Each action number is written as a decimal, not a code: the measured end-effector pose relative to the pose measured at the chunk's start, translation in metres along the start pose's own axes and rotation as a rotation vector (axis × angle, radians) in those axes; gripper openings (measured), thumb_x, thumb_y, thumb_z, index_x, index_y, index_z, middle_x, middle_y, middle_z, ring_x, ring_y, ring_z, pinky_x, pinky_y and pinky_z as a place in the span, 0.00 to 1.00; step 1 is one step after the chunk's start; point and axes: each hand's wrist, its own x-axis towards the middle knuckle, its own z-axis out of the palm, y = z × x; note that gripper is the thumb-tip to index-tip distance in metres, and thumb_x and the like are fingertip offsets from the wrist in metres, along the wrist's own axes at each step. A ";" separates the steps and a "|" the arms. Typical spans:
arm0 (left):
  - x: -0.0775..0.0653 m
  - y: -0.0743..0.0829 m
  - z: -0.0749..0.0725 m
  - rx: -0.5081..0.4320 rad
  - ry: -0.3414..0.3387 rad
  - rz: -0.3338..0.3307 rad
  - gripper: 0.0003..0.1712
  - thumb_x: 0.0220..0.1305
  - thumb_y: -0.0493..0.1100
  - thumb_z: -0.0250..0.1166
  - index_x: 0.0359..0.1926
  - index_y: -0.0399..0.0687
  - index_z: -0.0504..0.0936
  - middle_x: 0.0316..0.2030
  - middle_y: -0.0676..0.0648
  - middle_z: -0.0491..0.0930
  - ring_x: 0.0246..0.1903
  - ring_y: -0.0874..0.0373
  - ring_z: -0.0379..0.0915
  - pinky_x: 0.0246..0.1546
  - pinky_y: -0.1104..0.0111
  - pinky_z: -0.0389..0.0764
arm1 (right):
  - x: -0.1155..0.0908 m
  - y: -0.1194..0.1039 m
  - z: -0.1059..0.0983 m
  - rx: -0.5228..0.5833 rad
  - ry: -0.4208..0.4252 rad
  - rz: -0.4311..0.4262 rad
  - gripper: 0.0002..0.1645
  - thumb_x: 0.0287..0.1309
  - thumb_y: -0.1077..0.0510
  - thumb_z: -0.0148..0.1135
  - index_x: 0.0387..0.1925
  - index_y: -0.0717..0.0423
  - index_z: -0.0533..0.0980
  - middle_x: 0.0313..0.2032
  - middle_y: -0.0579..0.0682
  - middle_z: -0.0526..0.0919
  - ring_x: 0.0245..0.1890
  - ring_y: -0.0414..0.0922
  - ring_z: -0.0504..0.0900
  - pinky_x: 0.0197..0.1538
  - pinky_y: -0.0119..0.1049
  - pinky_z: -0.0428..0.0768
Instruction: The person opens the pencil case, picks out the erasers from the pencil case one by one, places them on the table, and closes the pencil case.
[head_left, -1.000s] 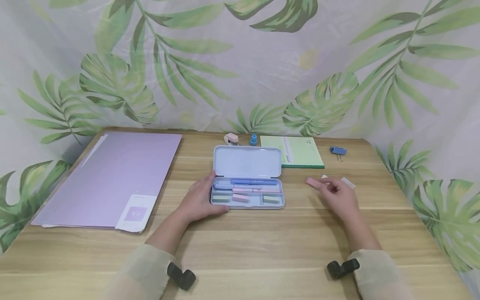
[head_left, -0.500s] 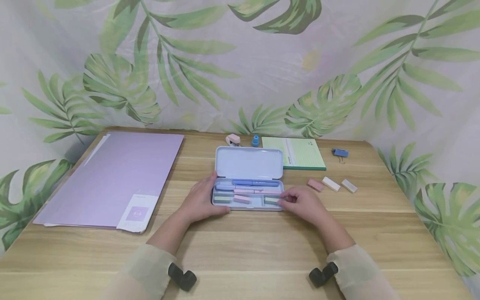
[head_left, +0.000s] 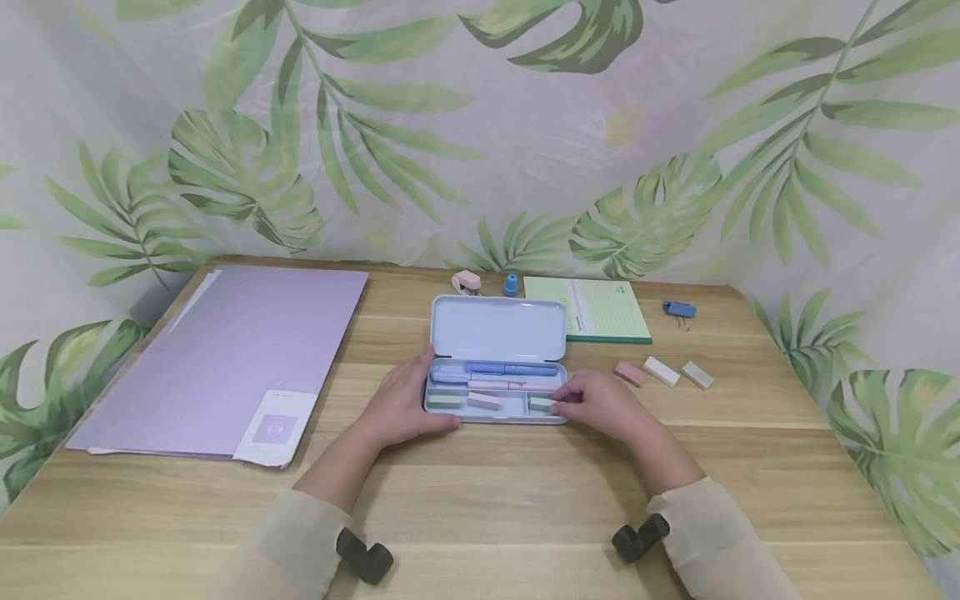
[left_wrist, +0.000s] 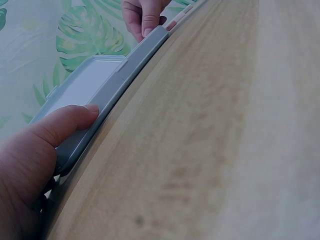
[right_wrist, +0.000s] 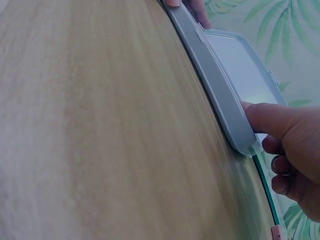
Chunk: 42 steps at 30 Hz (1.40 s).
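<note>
An open light-blue pencil case [head_left: 491,419] stands mid-table, its lid [head_left: 498,327] tipped back. My left hand [head_left: 397,402] grips its left end, the thumb along the front edge, as the left wrist view also shows. At the right end, my right hand [head_left: 606,407] reaches thumb and index finger into the small front compartment and pinches a green-and-white eraser [head_left: 538,403]; its grip is partly hidden. Another green eraser [head_left: 445,402] and a pink eraser [head_left: 483,402] lie in the longer front compartment. Behind them are blue pens [head_left: 510,368] and a pink pen [head_left: 495,385].
To the right lie a dark pink eraser [head_left: 630,372], a white eraser [head_left: 662,371] and a greyish one [head_left: 697,374]. Farther back are a binder clip [head_left: 679,309], green notebook [head_left: 607,308], blue cone-like piece [head_left: 511,285] and pink-and-white gadget [head_left: 467,282]. A purple folder [head_left: 240,358] covers the left.
My right hand has let go of the dark pink eraser beside the white ones and moved left to the case, onto the green eraser. My left hand stays on the case.
</note>
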 end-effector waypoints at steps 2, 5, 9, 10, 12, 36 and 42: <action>0.000 0.000 0.000 0.006 0.003 0.006 0.71 0.42 0.64 0.74 0.76 0.35 0.47 0.72 0.34 0.60 0.72 0.39 0.56 0.73 0.48 0.54 | 0.000 0.000 0.001 0.001 0.004 0.004 0.11 0.55 0.51 0.71 0.38 0.52 0.87 0.38 0.46 0.87 0.40 0.40 0.80 0.47 0.40 0.80; 0.000 0.001 0.001 0.009 0.005 0.010 0.70 0.42 0.64 0.74 0.76 0.35 0.47 0.72 0.34 0.61 0.71 0.39 0.56 0.73 0.48 0.55 | -0.002 0.001 0.001 0.000 0.020 -0.005 0.11 0.55 0.51 0.71 0.38 0.52 0.86 0.38 0.46 0.87 0.39 0.40 0.79 0.46 0.39 0.79; 0.001 0.002 0.002 0.010 0.005 0.015 0.70 0.42 0.64 0.74 0.76 0.34 0.47 0.71 0.34 0.61 0.71 0.38 0.57 0.72 0.47 0.56 | -0.006 0.002 0.003 0.026 0.054 -0.022 0.11 0.54 0.51 0.71 0.38 0.52 0.85 0.33 0.45 0.84 0.34 0.40 0.76 0.39 0.34 0.77; 0.001 0.002 0.002 0.010 0.006 0.017 0.70 0.42 0.64 0.74 0.76 0.34 0.47 0.71 0.34 0.61 0.71 0.38 0.57 0.72 0.47 0.56 | -0.007 0.003 0.003 0.034 0.069 -0.021 0.11 0.54 0.51 0.70 0.38 0.52 0.85 0.32 0.44 0.82 0.33 0.40 0.75 0.38 0.33 0.76; 0.001 0.002 0.002 0.008 0.007 0.018 0.70 0.42 0.64 0.74 0.76 0.35 0.47 0.71 0.34 0.61 0.71 0.38 0.57 0.72 0.47 0.56 | -0.012 0.004 0.002 0.047 0.110 -0.017 0.11 0.54 0.52 0.70 0.38 0.51 0.85 0.30 0.44 0.80 0.32 0.40 0.73 0.37 0.33 0.73; 0.000 0.000 0.001 0.005 0.001 -0.006 0.70 0.43 0.65 0.73 0.76 0.36 0.47 0.73 0.34 0.59 0.72 0.38 0.55 0.73 0.47 0.55 | -0.073 0.096 -0.029 -0.034 0.348 0.325 0.15 0.60 0.50 0.66 0.40 0.57 0.84 0.35 0.52 0.85 0.34 0.45 0.78 0.38 0.36 0.73; 0.001 0.000 0.001 0.000 0.005 -0.002 0.71 0.41 0.65 0.74 0.76 0.36 0.47 0.73 0.34 0.59 0.72 0.38 0.55 0.72 0.47 0.55 | -0.075 0.099 -0.028 0.033 0.331 0.346 0.15 0.59 0.49 0.66 0.40 0.57 0.82 0.33 0.51 0.82 0.33 0.44 0.75 0.36 0.34 0.72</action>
